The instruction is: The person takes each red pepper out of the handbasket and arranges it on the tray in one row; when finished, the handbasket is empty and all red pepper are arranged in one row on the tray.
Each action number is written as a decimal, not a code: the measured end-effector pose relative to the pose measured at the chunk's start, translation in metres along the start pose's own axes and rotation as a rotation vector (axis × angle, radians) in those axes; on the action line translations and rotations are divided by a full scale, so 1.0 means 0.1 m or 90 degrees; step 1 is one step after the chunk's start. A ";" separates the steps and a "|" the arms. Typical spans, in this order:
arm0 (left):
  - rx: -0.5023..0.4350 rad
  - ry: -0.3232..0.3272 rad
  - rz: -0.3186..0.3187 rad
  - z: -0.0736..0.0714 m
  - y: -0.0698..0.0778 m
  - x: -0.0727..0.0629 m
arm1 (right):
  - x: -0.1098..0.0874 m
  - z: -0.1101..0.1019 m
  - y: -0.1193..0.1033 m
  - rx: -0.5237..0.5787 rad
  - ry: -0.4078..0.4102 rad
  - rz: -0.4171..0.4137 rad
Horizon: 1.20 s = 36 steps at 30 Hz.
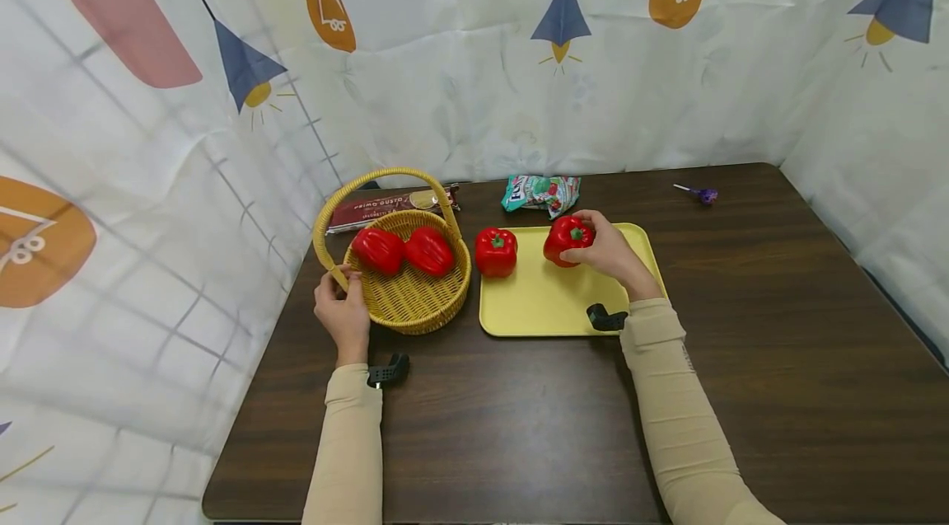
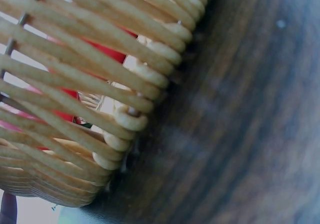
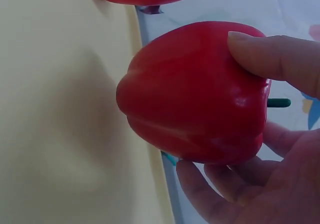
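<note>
My right hand point(image 1: 610, 251) grips a red bell pepper point(image 1: 567, 241) over the yellow tray point(image 1: 549, 319). In the right wrist view, the thumb lies on one side of this pepper point(image 3: 195, 94) and the fingers on the other, its green stem toward the palm. Another red bell pepper point(image 1: 496, 252) sits upright at the tray's left edge. My left hand point(image 1: 344, 312) holds the yellow wicker basket point(image 1: 415, 317) by the foot of its handle. Inside the basket lie two red bell peppers, a left one point(image 1: 378, 250) and a right one point(image 1: 429, 251). The left wrist view shows mostly basket weave point(image 2: 85, 69).
Behind the basket lies a dark red long packet point(image 1: 393, 207). A green candy bag point(image 1: 541, 193) rests behind the tray, and a purple lollipop point(image 1: 704, 195) lies at the back right. A patterned curtain point(image 1: 474, 96) hangs around the dark wooden table point(image 1: 482, 426).
</note>
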<state>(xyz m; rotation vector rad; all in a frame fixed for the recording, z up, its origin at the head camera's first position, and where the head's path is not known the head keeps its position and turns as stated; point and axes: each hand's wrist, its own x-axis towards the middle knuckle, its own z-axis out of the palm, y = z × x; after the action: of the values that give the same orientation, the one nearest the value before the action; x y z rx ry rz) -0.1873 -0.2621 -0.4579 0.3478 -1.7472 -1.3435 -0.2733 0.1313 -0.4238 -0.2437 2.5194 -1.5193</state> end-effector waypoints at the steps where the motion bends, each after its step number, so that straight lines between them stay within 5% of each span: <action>1: 0.000 0.000 0.001 0.00 0.00 0.00 | 0.01 0.02 0.01 -0.006 -0.006 0.000; 14: 0.026 -0.009 -0.005 -0.01 0.00 0.00 | 0.08 0.15 0.02 -0.059 -0.038 -0.031; 36: 0.012 -0.012 -0.007 -0.02 0.00 -0.01 | 0.08 0.32 -0.01 -0.024 -0.051 -0.035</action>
<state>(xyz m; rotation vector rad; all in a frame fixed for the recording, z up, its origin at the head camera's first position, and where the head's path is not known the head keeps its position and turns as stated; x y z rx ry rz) -0.1852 -0.2632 -0.4584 0.3570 -1.7773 -1.3422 -0.2732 0.1017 -0.4379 -0.3752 2.5003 -1.4518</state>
